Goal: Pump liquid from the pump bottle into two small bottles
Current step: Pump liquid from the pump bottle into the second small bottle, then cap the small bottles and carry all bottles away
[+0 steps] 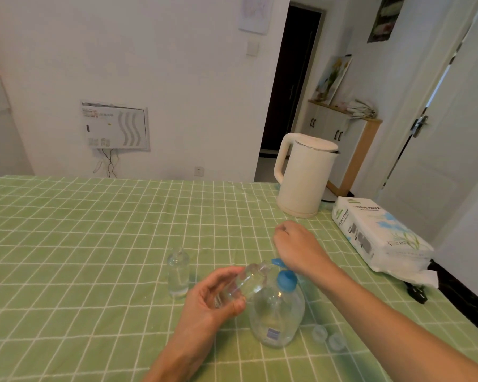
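— Green cloth (94,230), clear bottles: how far along is the person?

— Head view: the left hand (218,293) grips one small bottle (246,282), tilted with its mouth toward the blue pump (286,279). The pump bottle (276,312) stands near, at the centre.

— And the right hand?

— The right hand (295,244) is just beyond the pump, with the wrist over it. Its fingers curl away from the camera, so whether they hold anything cannot be told.

— The other one?

— The second bottle (178,274) stands upright just left of the hands; how full it is cannot be told. Two caps (319,332) lie near right.

— So what is left?

— The held bottle looks empty, so pumping into it probably remains, and perhaps capping both.
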The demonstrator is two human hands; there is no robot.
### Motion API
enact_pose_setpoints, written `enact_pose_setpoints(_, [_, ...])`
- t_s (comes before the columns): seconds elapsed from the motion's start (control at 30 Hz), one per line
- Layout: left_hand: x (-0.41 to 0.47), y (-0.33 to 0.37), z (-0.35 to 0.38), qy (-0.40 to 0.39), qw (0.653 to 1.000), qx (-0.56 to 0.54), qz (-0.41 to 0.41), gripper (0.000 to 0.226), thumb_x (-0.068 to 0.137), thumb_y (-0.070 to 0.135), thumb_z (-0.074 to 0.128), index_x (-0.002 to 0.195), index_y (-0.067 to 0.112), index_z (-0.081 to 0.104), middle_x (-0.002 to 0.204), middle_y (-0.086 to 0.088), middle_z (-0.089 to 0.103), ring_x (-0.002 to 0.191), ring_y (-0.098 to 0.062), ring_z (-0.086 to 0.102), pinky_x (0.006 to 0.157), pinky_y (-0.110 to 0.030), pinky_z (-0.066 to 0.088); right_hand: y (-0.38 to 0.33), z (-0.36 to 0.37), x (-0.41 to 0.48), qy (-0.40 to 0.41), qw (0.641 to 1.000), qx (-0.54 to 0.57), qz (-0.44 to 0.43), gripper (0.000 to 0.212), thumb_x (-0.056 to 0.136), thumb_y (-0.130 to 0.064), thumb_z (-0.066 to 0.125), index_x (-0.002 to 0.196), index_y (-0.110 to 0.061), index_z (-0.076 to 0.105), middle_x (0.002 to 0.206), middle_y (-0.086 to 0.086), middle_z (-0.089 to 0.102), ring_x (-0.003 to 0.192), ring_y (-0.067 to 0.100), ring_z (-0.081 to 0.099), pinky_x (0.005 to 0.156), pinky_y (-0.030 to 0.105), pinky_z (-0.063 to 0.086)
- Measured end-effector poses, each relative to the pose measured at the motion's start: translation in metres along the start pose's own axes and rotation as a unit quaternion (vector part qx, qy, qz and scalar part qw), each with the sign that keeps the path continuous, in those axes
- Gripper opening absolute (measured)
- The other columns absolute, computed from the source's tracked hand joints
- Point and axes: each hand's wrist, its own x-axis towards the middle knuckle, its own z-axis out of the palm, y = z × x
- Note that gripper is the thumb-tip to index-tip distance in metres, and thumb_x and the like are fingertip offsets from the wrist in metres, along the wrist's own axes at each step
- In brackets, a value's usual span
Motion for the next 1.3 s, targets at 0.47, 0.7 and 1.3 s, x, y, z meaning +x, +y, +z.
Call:
enact_pose_setpoints(0.47, [0.0, 0.001, 0.009, 0.018, 0.992, -0.115, -0.04, 0.058, 0.058, 0.018, 0.096, 0.113, 0.026, 0.079, 0.136, -0.004, 0.073, 0.129, -0.021, 0.067, 0.102, -0.038, 0.048, 0.032, -0.018, -0.014, 0.109, 0.982, 0.134, -0.071, 0.033, 0.102, -0.018, 0.04, 0.12, -0.03, 0.066, 0.086, -0.015, 0.067, 0.081, 0.005, 0.064, 0.065, 0.017, 0.042])
enact_pose_setpoints(0.7, [-0.008, 0.013, 0.012, 0.05, 0.989, -0.129, -0.048, 0.059, 0.059, 0.02, 0.092, 0.116, 0.025, 0.077, 0.125, -0.011, 0.077, 0.103, -0.012, 0.076, 0.087, -0.038, 0.042, 0.056, -0.019, -0.036, 0.123, 0.977, 0.114, -0.135, 0.032, 0.101, -0.015, 0.048, 0.121, -0.032, 0.067, 0.121, -0.018, 0.06, 0.116, 0.001, 0.052, 0.094, 0.025, 0.039])
enact_pose_setpoints(1.3, [-0.094, 0.016, -0.007, 0.102, 0.989, 0.109, 0.017, 0.068, 0.068, 0.002, 0.084, 0.132, 0.013, 0.064, 0.135, -0.003, 0.073, 0.126, -0.026, 0.068, 0.116, -0.057, 0.044, 0.145, -0.006, -0.077, -0.021, 0.988, -0.135, -0.076, 0.065, 0.09, -0.037, 0.067, 0.148, -0.023, 0.041, 0.147, 0.002, 0.043, 0.131, 0.025, 0.047, 0.106, 0.04, 0.044])
